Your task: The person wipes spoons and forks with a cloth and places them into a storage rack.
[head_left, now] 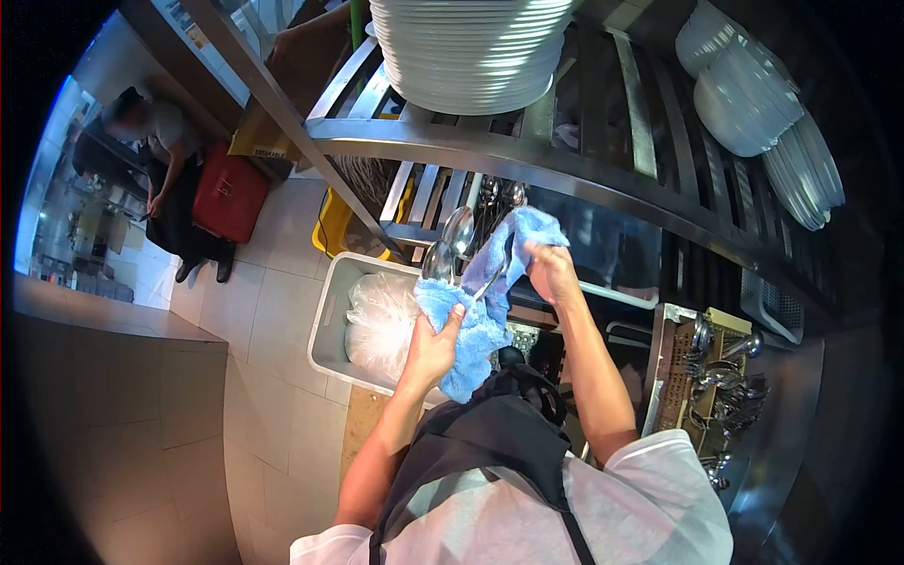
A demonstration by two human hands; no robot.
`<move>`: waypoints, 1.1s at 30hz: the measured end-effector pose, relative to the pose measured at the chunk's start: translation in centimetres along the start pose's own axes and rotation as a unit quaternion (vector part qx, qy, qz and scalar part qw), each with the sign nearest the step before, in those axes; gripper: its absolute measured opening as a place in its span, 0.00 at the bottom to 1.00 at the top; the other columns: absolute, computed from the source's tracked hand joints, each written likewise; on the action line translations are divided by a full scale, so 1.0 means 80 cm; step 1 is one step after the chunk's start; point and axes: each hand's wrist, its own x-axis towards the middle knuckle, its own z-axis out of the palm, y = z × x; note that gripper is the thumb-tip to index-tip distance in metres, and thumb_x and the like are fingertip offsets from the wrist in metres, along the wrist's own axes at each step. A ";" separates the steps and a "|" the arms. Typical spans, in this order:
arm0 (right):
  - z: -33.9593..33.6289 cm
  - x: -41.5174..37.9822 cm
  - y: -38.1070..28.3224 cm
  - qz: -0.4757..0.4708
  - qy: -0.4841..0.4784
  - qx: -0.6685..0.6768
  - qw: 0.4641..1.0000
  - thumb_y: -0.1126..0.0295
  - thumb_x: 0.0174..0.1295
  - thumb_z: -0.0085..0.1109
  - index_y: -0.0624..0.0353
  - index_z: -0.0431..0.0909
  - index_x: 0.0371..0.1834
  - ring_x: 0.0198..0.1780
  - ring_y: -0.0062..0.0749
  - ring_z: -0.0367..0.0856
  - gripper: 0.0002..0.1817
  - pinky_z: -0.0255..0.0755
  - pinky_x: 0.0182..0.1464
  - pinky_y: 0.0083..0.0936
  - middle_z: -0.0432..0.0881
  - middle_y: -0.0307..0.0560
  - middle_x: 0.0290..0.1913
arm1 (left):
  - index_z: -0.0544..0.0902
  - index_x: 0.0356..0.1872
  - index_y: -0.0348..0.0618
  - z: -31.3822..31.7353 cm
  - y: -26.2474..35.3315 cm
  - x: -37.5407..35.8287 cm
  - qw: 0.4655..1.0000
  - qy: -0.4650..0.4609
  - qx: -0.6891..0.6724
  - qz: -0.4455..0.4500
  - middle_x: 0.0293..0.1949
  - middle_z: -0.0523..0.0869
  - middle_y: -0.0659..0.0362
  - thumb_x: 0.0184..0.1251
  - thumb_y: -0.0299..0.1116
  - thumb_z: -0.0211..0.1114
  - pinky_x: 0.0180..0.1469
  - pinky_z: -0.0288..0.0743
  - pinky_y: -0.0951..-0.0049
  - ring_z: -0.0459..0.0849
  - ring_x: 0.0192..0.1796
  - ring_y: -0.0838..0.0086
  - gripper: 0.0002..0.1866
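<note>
A light-blue cloth stretches between my two hands. My left hand is closed around its lower part, thumb up, with metal spoons bundled in the folds. Their shiny bowls stick up past the cloth, and the handles are partly covered. Higher up on the right, my right hand grips the other end of the cloth, fingers curled; whether a utensil lies inside that end is hidden. Below and left of my left hand sits a grey bin with a clear plastic bag in it.
A slatted metal shelf carries stacked white plates above my hands. More white dishes stand at upper right. To my right is a rack of cutlery. A yellow bucket and a person beside a red case are left.
</note>
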 end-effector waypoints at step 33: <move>-0.060 -0.008 0.195 0.066 0.169 -0.239 0.954 0.65 0.61 0.46 0.61 0.68 0.51 0.41 0.27 0.73 0.17 0.66 0.43 0.27 0.77 0.42 0.42 | 0.75 0.34 0.36 0.006 -0.150 0.043 0.993 0.073 0.077 -0.046 0.27 0.77 0.62 0.62 0.34 0.52 0.33 0.67 0.76 0.73 0.30 0.80 0.11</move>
